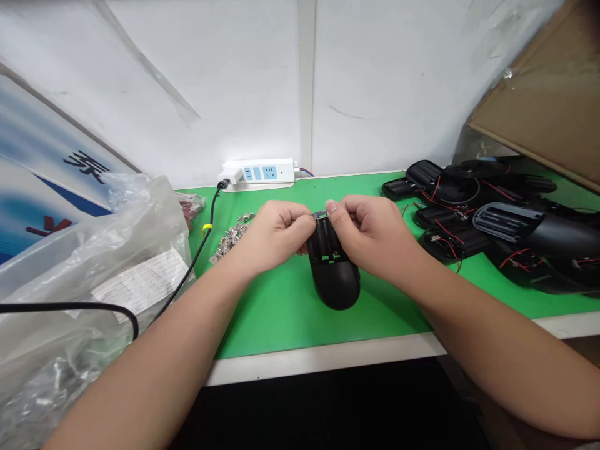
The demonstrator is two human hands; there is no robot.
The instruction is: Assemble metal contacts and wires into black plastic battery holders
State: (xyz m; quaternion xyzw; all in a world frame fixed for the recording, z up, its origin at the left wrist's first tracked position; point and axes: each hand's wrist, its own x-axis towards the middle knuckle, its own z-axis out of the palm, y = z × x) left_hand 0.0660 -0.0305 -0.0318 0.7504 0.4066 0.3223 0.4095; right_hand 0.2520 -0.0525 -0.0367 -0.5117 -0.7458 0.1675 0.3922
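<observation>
A black plastic housing (336, 282) with an open battery compartment is held above the green table top, its rounded end toward me. My right hand (370, 228) grips its upper right side, the thumb lying on the top edge. At the upper left corner my left hand (284, 234) is closed, thumb and forefinger pinched together against the housing; whether a small part is between them is hidden. Left of my left hand lies a pile of small shiny metal pieces (230, 240), partly covered by that hand.
Several black housings with red wires (450, 240) are heaped at the right, below a cardboard box (544, 94). A white power strip (267, 171) stands by the wall. Clear plastic bags (140, 231) and a black cable (191, 265) are at the left. The table's white edge (323, 364) runs in front.
</observation>
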